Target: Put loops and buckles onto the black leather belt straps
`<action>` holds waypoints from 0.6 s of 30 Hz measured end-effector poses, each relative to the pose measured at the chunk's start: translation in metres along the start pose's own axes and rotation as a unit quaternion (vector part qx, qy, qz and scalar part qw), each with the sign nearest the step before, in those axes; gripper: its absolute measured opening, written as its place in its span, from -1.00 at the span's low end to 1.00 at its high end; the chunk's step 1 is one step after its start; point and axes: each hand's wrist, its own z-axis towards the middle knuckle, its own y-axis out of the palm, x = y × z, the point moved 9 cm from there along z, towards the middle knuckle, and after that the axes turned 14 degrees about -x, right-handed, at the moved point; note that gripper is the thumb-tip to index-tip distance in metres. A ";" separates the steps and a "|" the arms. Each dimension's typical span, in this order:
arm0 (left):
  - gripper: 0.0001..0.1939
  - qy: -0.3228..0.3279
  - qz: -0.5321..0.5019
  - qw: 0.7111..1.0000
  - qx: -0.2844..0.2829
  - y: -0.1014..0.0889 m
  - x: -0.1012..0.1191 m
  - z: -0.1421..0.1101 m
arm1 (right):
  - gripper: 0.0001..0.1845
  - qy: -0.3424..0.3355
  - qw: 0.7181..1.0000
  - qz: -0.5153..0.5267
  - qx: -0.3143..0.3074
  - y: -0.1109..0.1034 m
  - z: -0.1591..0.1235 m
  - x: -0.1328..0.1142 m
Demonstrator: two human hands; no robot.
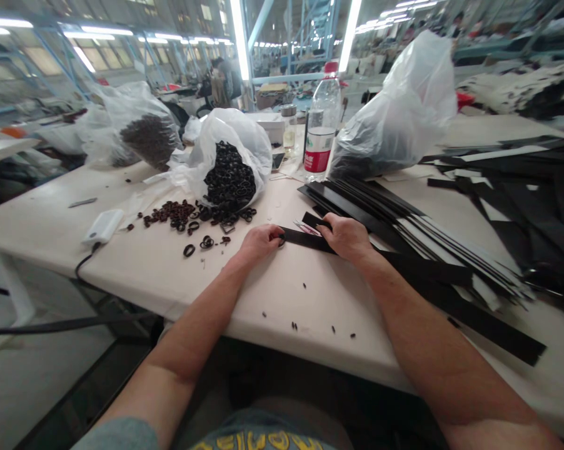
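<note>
My left hand [262, 240] is closed in a pinch over the table, with a small black loop [281, 240] at its fingertips. The narrow end of a long black strap [305, 239] meets those fingertips; the strap runs right, under my right hand. My right hand [350, 236] is closed on a short black strap end [314, 220] that sticks out past the thumb. Whether both pieces belong to one strap is hidden by the hand. Between them show small pink-handled thread snips [303, 227]; I cannot tell if they are held or lying there.
Black loops [228, 178] spill from a white plastic bag [258, 134], beside brown loops [169, 214]. Stacked black strips [380, 215] lie at right. Behind stand a red-capped bottle [318, 150] and another bag [404, 106]. A white corded box [102, 226] sits left. Small black bits dot the front.
</note>
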 end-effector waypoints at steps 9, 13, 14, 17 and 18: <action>-0.79 -0.055 -0.025 0.992 0.109 -0.033 -0.024 -0.001 | -0.66 -0.001 1.000 -0.023 0.001 0.001 -0.001 -0.005; -0.83 -0.047 -0.061 0.986 0.149 -0.049 -0.030 -0.010 | -0.68 -0.008 1.000 -0.016 -0.002 0.000 -0.002 -0.008; -0.83 -0.048 -0.063 0.984 0.157 -0.055 -0.033 -0.014 | -0.68 -0.011 1.000 -0.013 -0.002 0.000 -0.003 -0.008; -0.84 -0.086 -0.018 0.982 0.165 -0.078 -0.046 -0.029 | -0.68 -0.020 1.000 -0.003 0.000 0.000 -0.003 -0.010; -0.85 -0.114 0.020 0.981 0.157 -0.085 -0.053 -0.034 | -0.68 -0.023 1.000 -0.001 0.000 0.000 -0.004 -0.011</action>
